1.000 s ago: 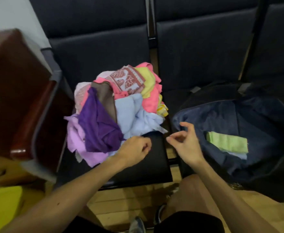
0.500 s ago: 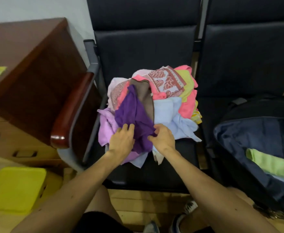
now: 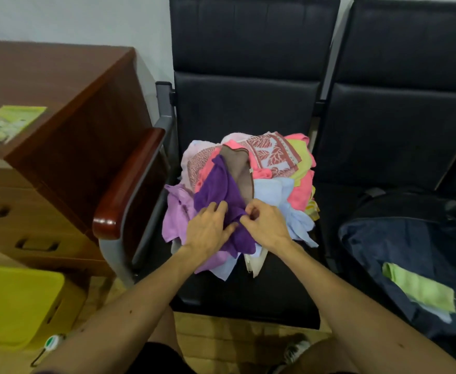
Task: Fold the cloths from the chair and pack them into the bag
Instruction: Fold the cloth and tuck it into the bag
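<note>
A heap of several crumpled cloths lies on the black chair (image 3: pixel 248 292) seat. On its front lies a dark purple cloth (image 3: pixel 218 184), with lilac, light blue (image 3: pixel 275 188), pink and leaf-patterned cloths around it. My left hand (image 3: pixel 208 230) rests on the purple cloth with its fingers spread and its thumb tucked into a fold. My right hand (image 3: pixel 264 225) pinches the same cloth's edge between thumb and curled fingers. The open dark blue bag (image 3: pixel 370 238) stands on the seat to the right, with a folded green cloth (image 3: pixel 418 290) inside.
A wooden armrest (image 3: pixel 129 182) borders the chair on the left, with a brown desk (image 3: pixel 59 85) beyond it. A yellow box (image 3: pixel 13 306) sits on the floor at lower left. My knees are below the seat's front edge.
Both hands went from hovering in front of the heap to lying on the purple cloth. The right hand now pinches its edge. The view has swung left.
</note>
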`<state>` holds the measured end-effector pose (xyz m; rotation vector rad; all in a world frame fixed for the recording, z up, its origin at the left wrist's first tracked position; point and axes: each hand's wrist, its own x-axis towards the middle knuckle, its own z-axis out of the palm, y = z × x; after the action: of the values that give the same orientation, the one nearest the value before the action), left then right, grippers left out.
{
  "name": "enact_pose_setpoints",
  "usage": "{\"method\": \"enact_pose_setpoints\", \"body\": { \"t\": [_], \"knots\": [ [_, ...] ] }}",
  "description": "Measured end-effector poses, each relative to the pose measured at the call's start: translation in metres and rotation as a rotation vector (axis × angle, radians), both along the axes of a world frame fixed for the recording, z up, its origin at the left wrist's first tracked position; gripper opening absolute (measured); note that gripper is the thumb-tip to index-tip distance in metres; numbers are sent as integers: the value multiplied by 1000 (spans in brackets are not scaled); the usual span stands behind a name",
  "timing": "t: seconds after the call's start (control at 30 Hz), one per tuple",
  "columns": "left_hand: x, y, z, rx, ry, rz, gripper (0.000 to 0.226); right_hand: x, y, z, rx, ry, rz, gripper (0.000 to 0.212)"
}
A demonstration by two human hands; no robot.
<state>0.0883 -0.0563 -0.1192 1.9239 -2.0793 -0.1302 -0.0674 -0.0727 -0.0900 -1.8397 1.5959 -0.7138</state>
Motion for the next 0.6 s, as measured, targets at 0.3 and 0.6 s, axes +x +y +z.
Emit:
{"method": "enact_pose_setpoints", "body": {
  "t": [0.3, 0.6],
  "knots": [
    [-10, 14, 160, -302, 512, -7, 13, -14, 18, 170, -447, -30, 34, 6],
    [-17, 50, 261, -320, 729, -132, 7, -42, 73, 284, -716, 194, 118, 10]
  ]
}}
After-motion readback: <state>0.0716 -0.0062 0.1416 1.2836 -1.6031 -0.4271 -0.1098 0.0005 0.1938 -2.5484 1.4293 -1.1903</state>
